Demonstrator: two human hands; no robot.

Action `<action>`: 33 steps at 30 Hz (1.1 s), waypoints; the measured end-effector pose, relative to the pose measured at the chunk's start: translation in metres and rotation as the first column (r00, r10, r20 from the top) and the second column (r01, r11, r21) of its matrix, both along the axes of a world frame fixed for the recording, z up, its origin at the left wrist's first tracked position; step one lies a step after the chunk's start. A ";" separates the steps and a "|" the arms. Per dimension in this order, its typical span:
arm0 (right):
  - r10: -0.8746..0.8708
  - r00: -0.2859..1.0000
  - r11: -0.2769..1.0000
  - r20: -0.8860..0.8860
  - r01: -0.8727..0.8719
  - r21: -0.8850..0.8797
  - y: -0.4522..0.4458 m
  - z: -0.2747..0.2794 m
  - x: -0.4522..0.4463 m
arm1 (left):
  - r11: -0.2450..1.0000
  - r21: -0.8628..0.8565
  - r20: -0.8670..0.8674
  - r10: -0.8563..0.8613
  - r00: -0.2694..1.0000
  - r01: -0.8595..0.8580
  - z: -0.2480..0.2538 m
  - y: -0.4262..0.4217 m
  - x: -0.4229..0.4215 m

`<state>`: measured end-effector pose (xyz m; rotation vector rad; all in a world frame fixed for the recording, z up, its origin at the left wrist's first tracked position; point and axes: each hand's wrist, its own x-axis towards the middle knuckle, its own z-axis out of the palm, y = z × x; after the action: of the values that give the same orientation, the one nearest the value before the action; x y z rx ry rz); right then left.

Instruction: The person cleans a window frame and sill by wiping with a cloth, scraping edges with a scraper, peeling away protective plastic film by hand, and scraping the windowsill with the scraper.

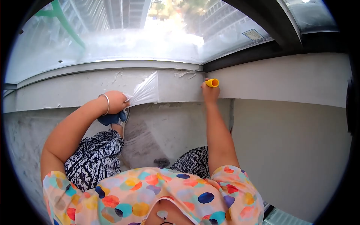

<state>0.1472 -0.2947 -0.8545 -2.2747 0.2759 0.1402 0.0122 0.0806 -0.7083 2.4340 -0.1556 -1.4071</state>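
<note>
My left hand [117, 102], with a bangle at the wrist, is closed on the lower left corner of a thin whitish film [147, 90]. The film is stretched in creases from the fingers up to the grey ledge [180, 88], where its right edge lies against the surface. Near the corner below the window frame, my right hand [211, 93] grips a tool with a yellow handle [212, 83]. The handle's hollow end faces up toward me, and the tool's far end is hidden.
A large window [150, 45] with a dark frame [240, 50] rises beyond the ledge. A small label [252, 35] is on the glass. Marks and scraps [187, 74] show along the ledge. A dark clump [162, 162] lies on the stained floor [168, 123]; a pale panel [285, 150] stands at right.
</note>
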 end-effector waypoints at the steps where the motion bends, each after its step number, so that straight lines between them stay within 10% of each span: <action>1: 0.133 0.989 0.990 0.063 -0.129 -0.053 0.006 -0.001 -0.001 | 1.000 -0.003 -0.007 0.002 1.000 -0.002 0.000 0.000 0.000; 7: 0.480 0.837 0.874 0.261 -0.432 -0.222 0.075 0.015 -0.038 | 0.998 -0.064 0.044 0.031 0.999 -0.029 0.004 -0.001 0.004; 10: 0.266 0.963 0.956 -0.035 -0.258 0.138 0.070 0.026 -0.042 | 0.998 -0.058 0.075 0.009 0.997 -0.005 0.001 0.001 0.003; 14: 0.103 0.988 0.990 0.117 -0.113 0.083 0.025 -0.006 -0.031 | 0.999 -0.044 0.090 0.011 0.996 -0.007 -0.008 0.003 -0.004; 18: 0.453 0.887 0.868 0.087 -0.416 -0.272 0.067 0.012 -0.027 | 1.000 -0.005 0.014 0.014 1.000 -0.014 0.004 -0.001 0.003; 23: 0.604 0.788 0.796 0.121 -0.587 -0.149 0.096 0.041 -0.049 | 0.999 -0.051 0.081 0.011 0.997 -0.007 0.001 0.002 -0.001; 28: 0.239 0.938 0.966 0.249 -0.204 -0.159 0.041 0.025 -0.021 | 0.998 -0.055 0.113 0.014 0.994 -0.008 -0.008 0.006 -0.006; 33: 0.401 0.912 0.884 0.082 -0.362 -0.296 0.065 0.011 -0.021 | 0.998 -0.033 0.008 0.054 0.999 -0.054 0.003 0.000 0.003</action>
<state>0.1258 -0.2292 -0.8434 -2.5802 -0.2516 0.1512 0.0151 0.0802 -0.7050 2.4002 -0.1133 -1.3607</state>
